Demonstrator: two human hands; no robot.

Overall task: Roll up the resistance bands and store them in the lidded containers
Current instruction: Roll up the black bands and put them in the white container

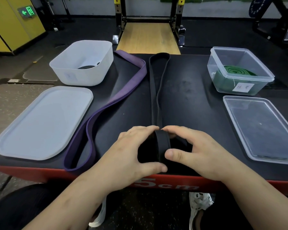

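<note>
The left hand (135, 151) and right hand (194, 151) each gripped one side of the black band (162, 144), fingers curled round its rolled end. The unrolled length ran straight away beyond the fingertips. A purple band (123, 90) lay left of the left hand, and a clear lid (263, 128) right of the right hand.

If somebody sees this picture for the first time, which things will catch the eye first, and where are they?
First come the hands at the near edge of the black platform: the left hand and the right hand grip a black band, rolled at its near end, its loose part stretching away. To its left lies an unrolled purple band. At the far right a clear container holds a rolled green band.
</note>
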